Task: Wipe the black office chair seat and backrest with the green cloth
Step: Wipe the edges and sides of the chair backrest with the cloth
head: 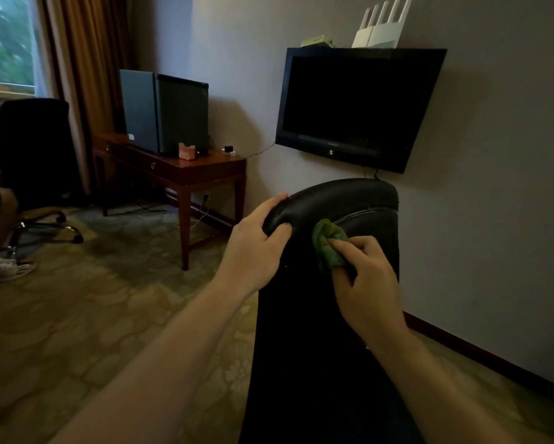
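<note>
The black office chair (349, 203) stands near the right wall, just below the wall-mounted television (355, 107). From here I see the person leaning over its backrest. The seat itself is hidden from view.

The left hand (256, 248) is curled round the padded top edge at its left corner, gripping it firmly. The right hand (365, 277) has its fingers folded round the green cloth (326, 241), which is bunched into a wad and pressed against the upper backrest, just right of the left hand. The 2 hands are close but apart.

The cloth looks soft and light, the sort that crumples and slips loose, so I'd say it is best held bunched in the palm as it is now. The upholstery appears smooth and faintly glossy, so the cloth should glide easily. The curved seam under the top roll probably needs more pressure. An office chair of this kind is likely to swivel or roll when pushed, so that top edge seems the sensible place to brace it.

Far to the left stand a wooden worktop (179, 168) and a second dark chair (35, 145).
</note>
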Motion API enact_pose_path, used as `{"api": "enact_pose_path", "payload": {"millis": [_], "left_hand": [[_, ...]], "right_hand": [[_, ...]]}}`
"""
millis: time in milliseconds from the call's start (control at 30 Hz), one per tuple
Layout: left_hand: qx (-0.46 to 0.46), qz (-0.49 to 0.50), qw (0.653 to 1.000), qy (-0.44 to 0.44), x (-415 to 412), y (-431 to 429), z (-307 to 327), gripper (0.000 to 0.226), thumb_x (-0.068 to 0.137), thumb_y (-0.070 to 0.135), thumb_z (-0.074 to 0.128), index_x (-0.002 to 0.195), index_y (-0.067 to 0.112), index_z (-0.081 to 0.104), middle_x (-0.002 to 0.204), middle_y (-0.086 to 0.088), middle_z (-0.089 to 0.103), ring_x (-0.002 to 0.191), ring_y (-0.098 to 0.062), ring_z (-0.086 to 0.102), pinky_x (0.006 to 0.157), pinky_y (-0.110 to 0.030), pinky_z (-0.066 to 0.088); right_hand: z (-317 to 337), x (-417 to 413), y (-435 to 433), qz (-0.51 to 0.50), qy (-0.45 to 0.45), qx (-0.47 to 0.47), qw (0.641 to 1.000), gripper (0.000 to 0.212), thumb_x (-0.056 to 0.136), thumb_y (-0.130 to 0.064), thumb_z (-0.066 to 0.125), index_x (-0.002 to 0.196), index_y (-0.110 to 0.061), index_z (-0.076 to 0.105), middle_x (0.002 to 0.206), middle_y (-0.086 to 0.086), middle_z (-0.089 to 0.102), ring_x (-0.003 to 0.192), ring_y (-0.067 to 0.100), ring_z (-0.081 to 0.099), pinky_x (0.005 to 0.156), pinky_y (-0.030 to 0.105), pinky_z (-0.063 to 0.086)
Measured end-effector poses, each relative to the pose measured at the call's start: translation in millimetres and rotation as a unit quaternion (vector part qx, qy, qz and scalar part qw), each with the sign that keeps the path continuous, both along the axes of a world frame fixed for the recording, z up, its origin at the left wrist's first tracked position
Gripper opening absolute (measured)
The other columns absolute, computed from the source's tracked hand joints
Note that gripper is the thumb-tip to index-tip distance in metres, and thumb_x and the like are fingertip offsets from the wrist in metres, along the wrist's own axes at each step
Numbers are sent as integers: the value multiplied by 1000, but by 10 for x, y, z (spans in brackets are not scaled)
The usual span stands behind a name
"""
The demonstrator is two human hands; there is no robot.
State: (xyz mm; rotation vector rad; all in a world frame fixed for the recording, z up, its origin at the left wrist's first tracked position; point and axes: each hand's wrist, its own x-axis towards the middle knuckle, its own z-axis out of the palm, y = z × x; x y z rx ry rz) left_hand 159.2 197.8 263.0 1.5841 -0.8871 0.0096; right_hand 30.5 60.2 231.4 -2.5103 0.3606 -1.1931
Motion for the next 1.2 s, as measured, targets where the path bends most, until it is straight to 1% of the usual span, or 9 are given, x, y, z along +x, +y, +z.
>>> {"api": "enact_pose_path", "payload": {"millis": [167, 433, 533, 633, 733, 833, 900, 1033, 1200], "left_hand": [[-6, 8, 1000, -7, -42, 36, -17, 49, 100, 21, 55, 148, 27, 45, 111, 24, 54, 94, 25, 52, 72, 2, 42], [4, 30, 999, -29, -118, 108, -37, 52, 98, 24, 56, 148, 30, 43, 114, 24, 56, 99, 21, 53, 80, 0, 43], [16, 35, 998, -46, -196, 147, -23, 52, 98, 25, 57, 148, 31, 43, 111, 22, 56, 92, 10, 60, 77, -9, 51], [70, 60, 991, -101, -185, 199, 137, 55, 94, 27, 62, 147, 29, 46, 112, 12, 57, 86, -4, 64, 77, -23, 58], [166, 80, 971, -153, -83, 168, 417, 51, 92, 31, 63, 142, 25, 54, 119, 5, 63, 100, -12, 63, 87, -31, 57], [223, 112, 944, -215, -92, 79, 576, 37, 94, 33, 61, 128, 19, 65, 109, -2, 70, 91, -15, 66, 80, -31, 58], [231, 121, 937, -232, -121, 61, 582, 34, 94, 32, 62, 125, 19, 67, 102, -1, 70, 85, -14, 66, 77, -32, 58], [220, 121, 939, -235, -91, 126, 550, 38, 93, 34, 63, 129, 20, 64, 106, -1, 70, 89, -15, 66, 82, -35, 58], [263, 116, 930, -229, 14, 29, 626, 45, 88, 46, 66, 123, 19, 58, 107, 0, 64, 90, -17, 63, 81, -36, 57]], "right_hand": [[-107, 11, 98, 41, 59, -69, 995, 40, 89, -22, 64, 128, -24, 60, 125, -8, 50, 107, 4, 51, 91, 19, 48], [49, 83, -36, -9, 76, 47, 996, 40, 96, -18, 57, 136, -25, 54, 121, -11, 46, 95, 1, 46, 85, 13, 41], [26, -62, 75, 37, 39, 65, 996, 37, 94, -21, 60, 130, -29, 58, 112, -22, 46, 97, -4, 51, 84, 15, 48], [-63, -167, 226, 92, 36, 32, 995, 40, 91, -24, 62, 128, -37, 56, 112, -30, 43, 106, -7, 50, 87, 13, 49], [-117, -149, 290, 87, 50, 1, 995, 44, 90, -22, 64, 132, -32, 56, 118, -26, 41, 106, -1, 51, 91, 15, 47], [-79, -78, 203, 43, 66, -13, 997, 45, 90, -20, 65, 133, -29, 56, 125, -16, 45, 107, 2, 50, 94, 20, 48], [-14, -15, 89, 13, 69, 36, 997, 43, 92, -21, 63, 134, -28, 55, 121, -16, 46, 102, 1, 51, 92, 22, 49], [73, 70, -26, 9, 67, 176, 982, 41, 96, -17, 56, 135, -28, 52, 112, -18, 45, 93, 0, 51, 74, 14, 42], [-6, -9, 89, 25, -1, 188, 982, 35, 94, -18, 59, 127, -29, 60, 106, -21, 52, 93, -5, 54, 70, 9, 46]]}}
